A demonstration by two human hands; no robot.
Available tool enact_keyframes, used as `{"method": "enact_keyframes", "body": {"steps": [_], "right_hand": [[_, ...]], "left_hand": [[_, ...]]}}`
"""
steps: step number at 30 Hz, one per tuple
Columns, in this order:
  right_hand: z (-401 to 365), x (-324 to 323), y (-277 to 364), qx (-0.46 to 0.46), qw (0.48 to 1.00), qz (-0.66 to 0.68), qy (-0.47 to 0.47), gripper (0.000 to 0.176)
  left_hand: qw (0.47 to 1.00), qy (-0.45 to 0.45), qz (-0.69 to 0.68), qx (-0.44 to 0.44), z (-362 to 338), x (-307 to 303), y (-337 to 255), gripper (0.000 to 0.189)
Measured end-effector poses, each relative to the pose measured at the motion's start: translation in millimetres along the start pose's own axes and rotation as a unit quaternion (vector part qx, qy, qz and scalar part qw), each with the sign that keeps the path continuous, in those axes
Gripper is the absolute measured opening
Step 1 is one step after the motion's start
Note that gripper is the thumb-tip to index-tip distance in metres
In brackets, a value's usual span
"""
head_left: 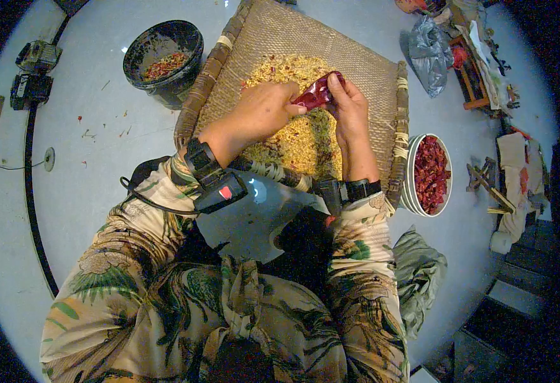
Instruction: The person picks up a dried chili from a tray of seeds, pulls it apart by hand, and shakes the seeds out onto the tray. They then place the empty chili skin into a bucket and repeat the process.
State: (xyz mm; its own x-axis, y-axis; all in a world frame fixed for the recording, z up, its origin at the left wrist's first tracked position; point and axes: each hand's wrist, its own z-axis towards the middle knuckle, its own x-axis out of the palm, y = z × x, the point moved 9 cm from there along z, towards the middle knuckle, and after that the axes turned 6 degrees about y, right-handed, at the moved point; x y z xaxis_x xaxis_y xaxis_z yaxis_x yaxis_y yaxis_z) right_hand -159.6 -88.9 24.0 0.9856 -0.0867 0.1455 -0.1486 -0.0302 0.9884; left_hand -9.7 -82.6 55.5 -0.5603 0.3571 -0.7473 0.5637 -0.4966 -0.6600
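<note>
A dark red dried chili (316,93) is stretched between my two hands above a woven tray (363,70). My left hand (259,110) pinches its lower left end, and my right hand (351,110) grips the upper right end, thumb on top. Under the hands, yellow seeds (293,137) with red flecks lie spread over the tray, with a darker greenish patch among them. To the right of the tray stands a white bucket (412,191) filled with red chili pieces (431,173).
A black bucket (179,94) holding reddish bits stands left of the tray. Scraps dot the floor nearby. A grey plastic bag (428,54) lies at the upper right, above a small wooden stool (484,185). Green cloth (417,274) lies beside my right arm.
</note>
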Motion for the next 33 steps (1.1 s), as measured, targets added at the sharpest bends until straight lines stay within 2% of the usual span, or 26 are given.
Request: {"method": "enact_keyframes", "body": {"steps": [5,6,13,16,18,21,27,33], "right_hand": [[7.3,2.1,-14.7,-0.009,0.998,-0.052,0.016,0.024],[5.3,9.9,-11.6,-0.012,0.998,-0.033,0.042,0.022],[-3.6,27.1,-1.7,-0.005,0.997,-0.022,0.072,0.022],[-3.0,19.3,6.7,-0.054,0.997,-0.043,0.030,0.023],[0.7,17.9,2.4,-0.044,0.997,-0.042,0.051,0.023],[2.7,16.6,-4.2,-0.032,0.995,-0.065,0.062,0.022],[0.0,25.6,-8.7,-0.020,0.993,-0.081,0.088,0.016],[-2.4,32.4,-7.2,-0.006,0.991,-0.066,0.113,0.017]], "left_hand": [[0.999,-0.031,-0.039,-0.009,-1.2,-6.0,-3.8,0.041],[0.998,-0.039,-0.046,-0.011,-1.5,-7.9,-4.8,0.042],[0.996,-0.065,-0.055,-0.023,-0.1,-11.9,0.8,0.033],[0.997,-0.056,-0.035,-0.029,-0.3,-13.5,1.3,0.031],[0.998,-0.044,-0.019,-0.030,0.1,-12.6,2.0,0.030],[0.996,-0.079,-0.030,0.003,-3.0,-14.8,0.1,0.029],[0.999,-0.027,-0.014,-0.033,-0.9,-7.3,2.5,0.028],[0.998,-0.055,0.007,-0.028,-3.7,-12.6,-0.7,0.026]]}}
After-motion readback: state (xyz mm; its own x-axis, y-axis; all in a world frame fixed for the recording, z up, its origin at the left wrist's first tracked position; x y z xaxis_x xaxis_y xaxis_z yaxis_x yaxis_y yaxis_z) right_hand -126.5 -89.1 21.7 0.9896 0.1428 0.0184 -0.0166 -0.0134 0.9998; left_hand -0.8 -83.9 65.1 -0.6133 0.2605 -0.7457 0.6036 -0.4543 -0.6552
